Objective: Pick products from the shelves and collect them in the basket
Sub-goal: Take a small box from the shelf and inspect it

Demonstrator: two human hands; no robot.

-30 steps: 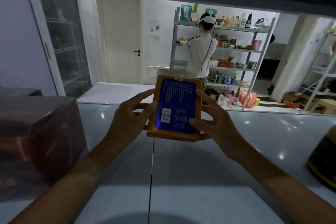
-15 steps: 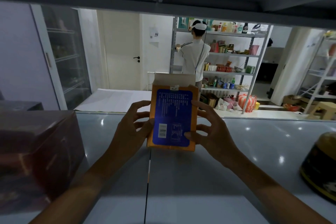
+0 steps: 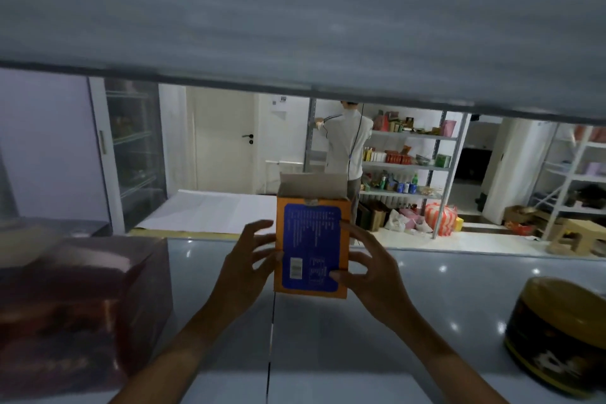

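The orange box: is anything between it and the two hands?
Nothing visible is. The left hand and the right hand hold the orange box directly by its sides, upright on the shelf. The basket is not in view.

Shelf board (image 3: pixel 295 26) overhead; dark box (image 3: pixel 82 308) left, round tin (image 3: pixel 557 334) right; between them open.
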